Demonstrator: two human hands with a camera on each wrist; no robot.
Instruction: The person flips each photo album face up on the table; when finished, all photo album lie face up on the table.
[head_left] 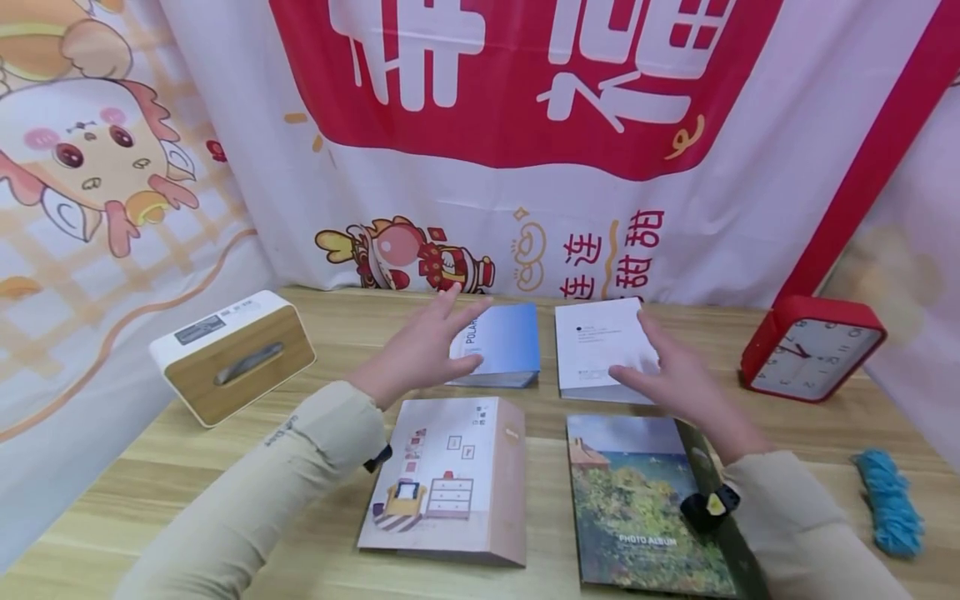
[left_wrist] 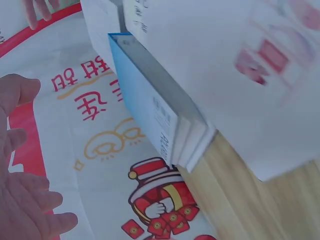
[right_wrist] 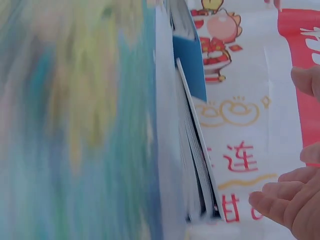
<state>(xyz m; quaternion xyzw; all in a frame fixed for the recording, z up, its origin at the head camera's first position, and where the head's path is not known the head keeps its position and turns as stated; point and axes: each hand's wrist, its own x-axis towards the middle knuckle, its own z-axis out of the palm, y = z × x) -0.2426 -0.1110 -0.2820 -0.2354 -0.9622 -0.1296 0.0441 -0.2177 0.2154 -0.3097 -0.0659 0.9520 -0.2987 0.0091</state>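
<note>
My left hand (head_left: 420, 346), fingers spread, hovers at the left edge of a blue-and-white album (head_left: 510, 337) lettered "POLAR", covering part of it. Over the right edge of a white-covered album (head_left: 596, 346) is my right hand (head_left: 678, 375), thumb and fingers apart, gripping nothing. Nearer me lie an album with a drawn room (head_left: 438, 475), below the left hand, and a painted-landscape photo album (head_left: 637, 500), partly under the right forearm. The left wrist view shows the left hand (left_wrist: 25, 200) with straight fingers; in the right wrist view the right hand's fingers (right_wrist: 280, 197) are extended.
On the left stands a white, wood-fronted box (head_left: 255, 358) with a grey handle-like piece. A red square clock (head_left: 813, 350) stands at the right, and a blue yarn bundle (head_left: 888, 504) lies nearer me. Printed cloth (head_left: 465, 175) hangs behind the wooden table (head_left: 330, 325).
</note>
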